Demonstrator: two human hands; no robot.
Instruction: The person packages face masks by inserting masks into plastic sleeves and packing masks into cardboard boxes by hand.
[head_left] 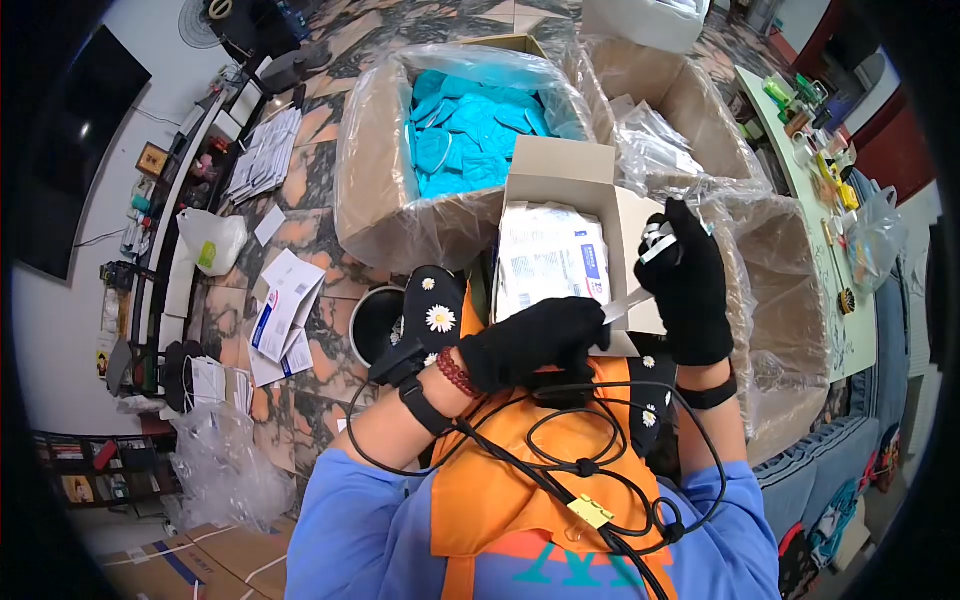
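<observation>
A small open carton [562, 160] stands in front of me, holding white printed packets [545, 262] with a blue label. My left hand [535, 343], in a black glove, is at the carton's near edge, its fingertips closed on one end of a narrow white strip [627, 303]. The strip runs up to my right hand [688, 285], also gloved in black, over the carton's right side. Its fingers are wrapped round a small white item [658, 240], partly hidden, that I cannot make out fully.
Beyond the carton, a plastic-lined box [375, 150] holds turquoise masks [465, 140]. Another lined box [705, 110] holds clear packets. Flattened cartons [285, 310] lie on the floor at left. A long table [845, 330] stands at right. Black cables [600, 475] cross my lap.
</observation>
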